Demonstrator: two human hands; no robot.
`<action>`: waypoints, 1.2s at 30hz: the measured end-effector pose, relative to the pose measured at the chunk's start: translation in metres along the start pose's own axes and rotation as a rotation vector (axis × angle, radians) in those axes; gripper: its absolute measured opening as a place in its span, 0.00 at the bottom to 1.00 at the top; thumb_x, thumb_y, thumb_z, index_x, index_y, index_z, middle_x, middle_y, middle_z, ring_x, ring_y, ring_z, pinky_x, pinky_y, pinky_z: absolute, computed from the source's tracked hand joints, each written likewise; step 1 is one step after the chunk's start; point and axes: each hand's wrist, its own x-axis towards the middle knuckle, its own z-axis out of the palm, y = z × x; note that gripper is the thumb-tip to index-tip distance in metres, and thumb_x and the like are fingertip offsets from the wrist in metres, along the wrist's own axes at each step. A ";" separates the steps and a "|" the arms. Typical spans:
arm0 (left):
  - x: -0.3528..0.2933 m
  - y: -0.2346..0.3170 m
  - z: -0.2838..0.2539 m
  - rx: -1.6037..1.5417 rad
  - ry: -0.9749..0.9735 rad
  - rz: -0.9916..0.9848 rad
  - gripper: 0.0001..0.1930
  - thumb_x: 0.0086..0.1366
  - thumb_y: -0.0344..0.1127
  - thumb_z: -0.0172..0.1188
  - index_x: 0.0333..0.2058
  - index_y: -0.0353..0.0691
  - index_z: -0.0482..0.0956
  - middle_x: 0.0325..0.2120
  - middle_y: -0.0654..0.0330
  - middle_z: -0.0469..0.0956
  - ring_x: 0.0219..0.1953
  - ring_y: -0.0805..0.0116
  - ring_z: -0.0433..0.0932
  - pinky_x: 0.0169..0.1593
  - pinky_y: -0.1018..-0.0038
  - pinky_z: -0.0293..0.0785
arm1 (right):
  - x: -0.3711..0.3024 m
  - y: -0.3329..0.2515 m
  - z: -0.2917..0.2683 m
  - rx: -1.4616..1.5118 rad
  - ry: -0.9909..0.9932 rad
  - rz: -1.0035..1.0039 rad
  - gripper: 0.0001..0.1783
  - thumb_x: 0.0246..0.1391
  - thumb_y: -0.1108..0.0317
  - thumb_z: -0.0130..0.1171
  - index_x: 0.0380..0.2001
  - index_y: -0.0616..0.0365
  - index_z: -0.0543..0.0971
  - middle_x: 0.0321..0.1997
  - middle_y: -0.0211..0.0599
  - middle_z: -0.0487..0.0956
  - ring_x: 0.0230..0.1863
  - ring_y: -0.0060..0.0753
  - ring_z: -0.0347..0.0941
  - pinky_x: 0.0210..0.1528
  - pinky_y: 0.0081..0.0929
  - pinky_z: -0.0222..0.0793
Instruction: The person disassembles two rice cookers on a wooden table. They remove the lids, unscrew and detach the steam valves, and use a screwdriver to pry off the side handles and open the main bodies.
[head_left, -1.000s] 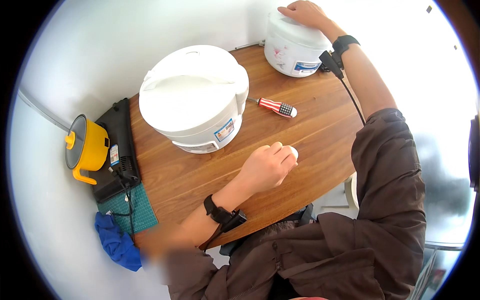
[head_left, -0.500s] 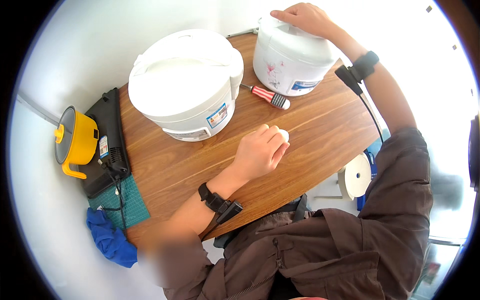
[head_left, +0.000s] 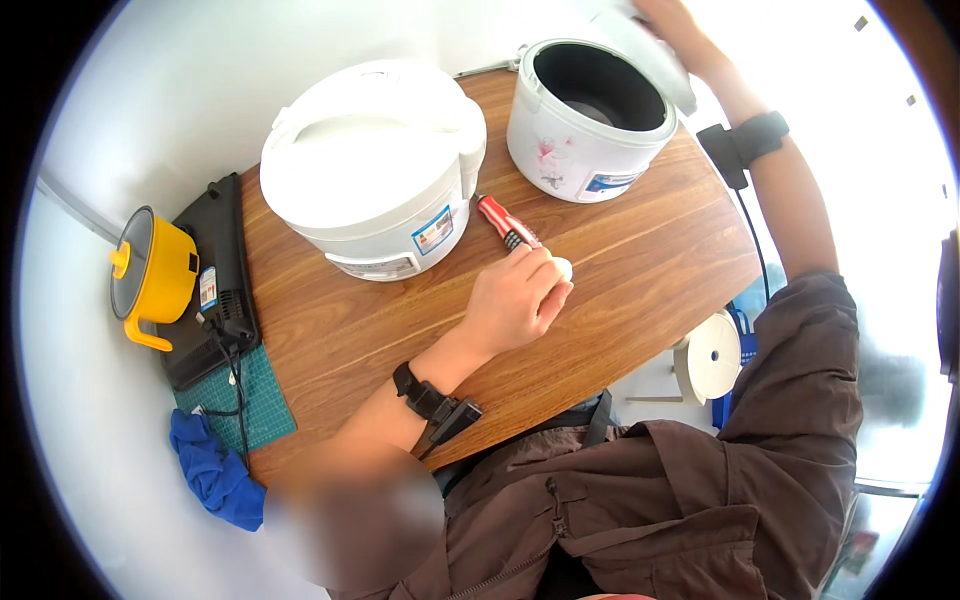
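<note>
My right hand (head_left: 682,35) grips the white lid (head_left: 645,58) of the smaller rice cooker (head_left: 590,165) at the back right. The lid is tilted up on the far right side, baring a dark inner pot (head_left: 600,88). Part of this hand and lid blends into the bright background. Over the middle of the table, my left hand (head_left: 515,305) is closed around a small white object (head_left: 565,270), mostly hidden by the fingers. A red screwdriver (head_left: 508,220) with a striped handle lies just beyond that hand, its handle end partly covered by it.
A larger white rice cooker (head_left: 370,170), lid down, stands left of the screwdriver. Farther left are a black appliance (head_left: 215,265), a yellow pot (head_left: 165,275), a green cutting mat (head_left: 265,400) and a blue cloth (head_left: 215,475). A white round item (head_left: 705,360) sits below the table's right edge.
My right hand has raised the smaller cooker's lid up and right, uncovering its inside. The screwdriver has turned and shifted left and nearer to my left hand, which has hardly moved.
</note>
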 end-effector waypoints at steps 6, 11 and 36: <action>0.028 0.011 -0.017 -0.072 -0.002 -0.127 0.07 0.65 0.34 0.68 0.36 0.39 0.80 0.26 0.60 0.77 0.26 0.64 0.75 0.28 0.70 0.70 | -0.019 -0.016 -0.043 0.253 0.085 0.020 0.41 0.66 0.30 0.48 0.44 0.62 0.85 0.36 0.39 0.84 0.36 0.32 0.79 0.42 0.33 0.75; 0.070 0.027 -0.045 -0.201 0.112 -0.419 0.09 0.70 0.36 0.64 0.37 0.36 0.78 0.25 0.66 0.76 0.24 0.77 0.69 0.28 0.75 0.66 | -0.014 -0.026 -0.027 0.368 0.068 0.021 0.42 0.66 0.29 0.47 0.48 0.62 0.84 0.40 0.43 0.83 0.38 0.34 0.79 0.44 0.35 0.76; 0.256 -0.038 0.007 -1.291 0.506 -0.919 0.16 0.73 0.32 0.52 0.56 0.35 0.75 0.49 0.55 0.78 0.51 0.62 0.78 0.44 0.69 0.78 | -0.015 -0.009 -0.008 -0.243 -0.083 -0.158 0.36 0.61 0.28 0.54 0.30 0.53 0.85 0.27 0.31 0.82 0.33 0.31 0.77 0.47 0.31 0.70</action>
